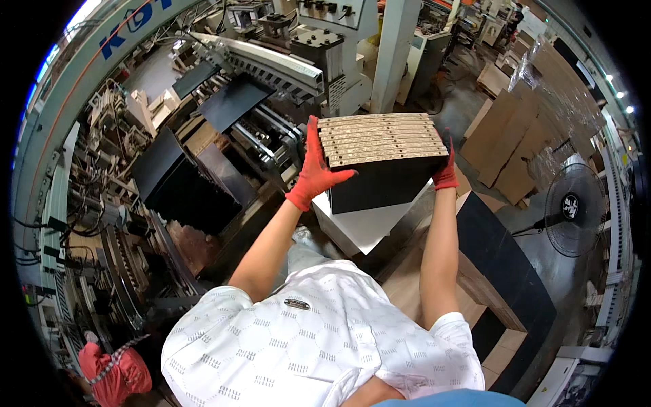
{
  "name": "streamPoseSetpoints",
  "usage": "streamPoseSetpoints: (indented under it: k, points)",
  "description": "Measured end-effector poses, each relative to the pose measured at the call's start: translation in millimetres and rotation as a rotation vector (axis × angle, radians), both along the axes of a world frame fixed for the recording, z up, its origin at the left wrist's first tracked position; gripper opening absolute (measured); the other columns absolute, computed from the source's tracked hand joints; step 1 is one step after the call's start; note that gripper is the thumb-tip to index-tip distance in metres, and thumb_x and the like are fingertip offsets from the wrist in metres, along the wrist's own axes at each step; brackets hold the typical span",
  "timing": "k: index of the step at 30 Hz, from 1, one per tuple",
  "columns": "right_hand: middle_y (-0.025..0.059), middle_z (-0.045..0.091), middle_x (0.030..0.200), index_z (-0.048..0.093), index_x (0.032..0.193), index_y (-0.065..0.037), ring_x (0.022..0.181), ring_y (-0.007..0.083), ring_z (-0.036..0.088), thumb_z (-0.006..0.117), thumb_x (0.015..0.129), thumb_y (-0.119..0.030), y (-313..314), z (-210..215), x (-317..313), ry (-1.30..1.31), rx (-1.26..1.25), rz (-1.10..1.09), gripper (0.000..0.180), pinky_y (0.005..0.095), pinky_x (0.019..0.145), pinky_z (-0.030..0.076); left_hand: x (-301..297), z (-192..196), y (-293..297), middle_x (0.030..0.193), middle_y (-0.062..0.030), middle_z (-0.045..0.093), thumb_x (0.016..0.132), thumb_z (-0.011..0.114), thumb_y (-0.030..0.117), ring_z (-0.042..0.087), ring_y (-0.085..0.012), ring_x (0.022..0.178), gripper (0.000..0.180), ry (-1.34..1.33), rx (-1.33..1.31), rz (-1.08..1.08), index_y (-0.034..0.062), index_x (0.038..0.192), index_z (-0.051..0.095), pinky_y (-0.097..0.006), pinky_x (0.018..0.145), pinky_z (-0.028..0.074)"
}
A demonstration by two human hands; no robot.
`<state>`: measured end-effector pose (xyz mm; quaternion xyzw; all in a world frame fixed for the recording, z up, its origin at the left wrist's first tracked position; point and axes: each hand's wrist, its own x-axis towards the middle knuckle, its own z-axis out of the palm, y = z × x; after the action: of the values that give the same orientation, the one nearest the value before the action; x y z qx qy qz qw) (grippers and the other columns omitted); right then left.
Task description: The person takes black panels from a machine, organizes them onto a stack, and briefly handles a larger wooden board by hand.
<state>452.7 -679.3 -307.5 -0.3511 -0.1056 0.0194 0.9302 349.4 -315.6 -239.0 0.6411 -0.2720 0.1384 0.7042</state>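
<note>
Stacked panels point(383, 146) stand on or just above a white block point(363, 234), left hand point(315, 169) spread against one end, right hand point(445, 169) at the other, its finger closure unclear; likely stiff, heavy, best held by both ends.

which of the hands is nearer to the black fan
Right: the right hand sits left of the black fan; the left hand is farther left, across the panel stack.

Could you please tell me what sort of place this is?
Probably a furniture-panel factory, judging by the machine, the stack of drilled panels and the large cardboard sheets.
</note>
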Motion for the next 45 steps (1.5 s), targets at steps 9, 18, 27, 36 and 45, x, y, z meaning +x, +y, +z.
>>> streamPoseSetpoints:
  k: [9, 18, 27, 36, 45]
  points:
    - [0.0113, 0.060, 0.126, 0.055, 0.127, 0.003, 0.114, 0.0199, 0.057, 0.036, 0.104, -0.041, 54, 20, -108, -0.100, -0.135, -0.407, 0.053, 0.0309, 0.101, 0.042, 23, 5, 28, 0.153, -0.0079, 0.026, 0.062, 0.088, 0.008, 0.029, -0.0181, 0.138, 0.128, 0.170, 0.053, -0.268, 0.0170, 0.155, 0.000, -0.034, 0.112, 0.028]
    - [0.0100, 0.048, 0.139, 0.033, 0.144, -0.002, 0.126, 0.0205, 0.047, 0.046, 0.101, -0.026, -15, -111, -105, -0.350, -0.922, -0.541, 0.051, 0.0337, 0.107, 0.036, 20, -43, 11, 0.161, -0.0033, 0.010, 0.071, 0.079, 0.013, 0.022, -0.0177, 0.143, 0.114, 0.338, -0.185, -0.276, 0.0164, 0.155, 0.002, -0.030, 0.101, 0.042]
    - [0.0050, 0.047, 0.140, 0.034, 0.145, -0.007, 0.124, 0.0188, 0.046, 0.040, 0.103, -0.040, 20, -137, -79, -0.102, -0.127, -0.278, 0.054, 0.0321, 0.106, 0.037, 29, -54, 32, 0.160, 0.0016, 0.015, 0.080, 0.073, 0.044, 0.033, -0.0148, 0.135, 0.102, 0.287, -0.155, -0.197, 0.0163, 0.156, 0.011, -0.030, 0.091, 0.043]
    - [0.0043, 0.038, 0.149, 0.029, 0.148, -0.007, 0.130, 0.0199, 0.042, 0.039, 0.104, -0.027, 9, -141, -101, -0.216, -0.424, -0.407, 0.050, 0.0341, 0.111, 0.031, 9, -43, 24, 0.161, -0.0054, 0.010, 0.080, 0.069, 0.052, 0.012, -0.0179, 0.147, 0.104, 0.299, -0.082, -0.161, 0.0097, 0.155, 0.011, -0.034, 0.116, 0.015]
    - [0.0073, 0.040, 0.146, 0.033, 0.146, -0.007, 0.129, 0.0194, 0.043, 0.037, 0.104, -0.019, -6, -153, -108, -0.201, -0.385, -0.341, 0.044, 0.0336, 0.110, 0.034, 15, -24, 8, 0.161, -0.0051, 0.012, 0.081, 0.070, 0.046, 0.012, -0.0190, 0.147, 0.099, 0.216, -0.122, -0.157, 0.0107, 0.154, 0.013, -0.035, 0.118, 0.011]
